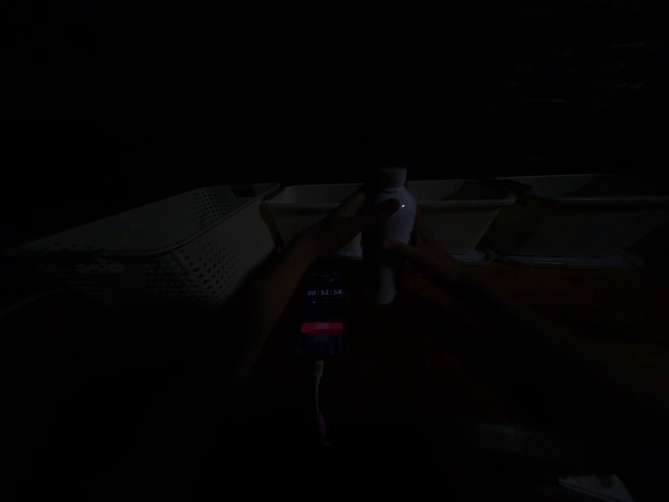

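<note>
The scene is very dark. A white plastic bottle [394,233] with a white cap stands upright at the centre, with a dark band down its left side. My left hand [342,223] wraps the bottle's left side, thumb lying across its front. My right hand [426,251] holds the bottle's right side lower down. Both hands grip the same bottle above a wooden table [523,328].
A phone [324,314] lies just in front of the bottle, its screen showing a timer and a red bar, with a white cable [318,390] plugged in. A perforated white basket [172,244] sits left. White bins [460,209] line the back.
</note>
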`<state>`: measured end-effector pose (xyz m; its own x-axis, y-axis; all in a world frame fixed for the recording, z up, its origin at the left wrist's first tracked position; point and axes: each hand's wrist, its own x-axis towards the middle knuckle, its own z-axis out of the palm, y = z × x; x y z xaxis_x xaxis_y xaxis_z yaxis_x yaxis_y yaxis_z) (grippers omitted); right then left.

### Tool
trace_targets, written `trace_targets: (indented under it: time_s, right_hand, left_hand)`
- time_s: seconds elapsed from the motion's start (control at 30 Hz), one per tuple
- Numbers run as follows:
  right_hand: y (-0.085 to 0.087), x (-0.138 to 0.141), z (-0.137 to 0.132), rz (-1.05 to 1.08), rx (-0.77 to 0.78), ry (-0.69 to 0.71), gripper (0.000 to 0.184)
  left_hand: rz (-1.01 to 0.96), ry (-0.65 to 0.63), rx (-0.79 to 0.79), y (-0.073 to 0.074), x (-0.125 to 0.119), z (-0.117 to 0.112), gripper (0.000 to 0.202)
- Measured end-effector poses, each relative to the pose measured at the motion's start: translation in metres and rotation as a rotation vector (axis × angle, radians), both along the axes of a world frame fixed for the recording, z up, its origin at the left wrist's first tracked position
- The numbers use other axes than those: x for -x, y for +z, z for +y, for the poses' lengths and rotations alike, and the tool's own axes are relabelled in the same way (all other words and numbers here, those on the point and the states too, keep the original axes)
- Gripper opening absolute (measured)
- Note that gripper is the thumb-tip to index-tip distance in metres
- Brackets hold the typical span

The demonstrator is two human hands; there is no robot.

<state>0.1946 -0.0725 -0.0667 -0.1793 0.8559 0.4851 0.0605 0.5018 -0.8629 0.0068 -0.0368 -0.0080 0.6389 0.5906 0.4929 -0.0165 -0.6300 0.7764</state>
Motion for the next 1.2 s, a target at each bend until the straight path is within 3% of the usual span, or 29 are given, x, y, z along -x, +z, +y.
trace_targets:
  time_s: [0.17, 0.3, 0.43, 0.63, 0.87, 1.03, 1.2]
  right_hand:
    - [-0.0011, -0.0007, -0.0011, -0.009, -0.005, -0.011, 0.082]
    - [0.0001, 0.0, -0.0013, -0.003, 0.007, -0.003, 0.089]
    - [0.0018, 0.0016, -0.001, 0.001, -0.003, 0.015, 0.096]
    - [-0.0009, 0.0041, -0.002, 0.008, -0.03, -0.015, 0.094]
    - [-0.0062, 0.0041, -0.0022, 0.02, -0.021, -0.061, 0.088]
    - [-0.0065, 0.0036, -0.0027, 0.007, -0.012, -0.073, 0.095]
    - [-0.003, 0.0061, -0.0073, 0.033, 0.042, 0.029, 0.089]
  left_hand:
    - [-0.039, -0.027, 0.009, -0.0016, -0.0032, 0.0025, 0.085]
    - [-0.034, -0.019, 0.036, -0.0025, -0.002, 0.004, 0.077]
    - [-0.004, 0.002, 0.023, -0.0019, 0.0, 0.0037, 0.077]
    - [-0.002, 0.014, -0.009, -0.0014, -0.0003, -0.0009, 0.084]
    - [-0.013, 0.012, -0.001, -0.0028, -0.0002, 0.0026, 0.081]
    - [-0.021, 0.018, 0.049, -0.0043, -0.0004, 0.0044, 0.076]
    - [-0.02, 0.022, 0.045, -0.0038, -0.001, 0.0028, 0.079]
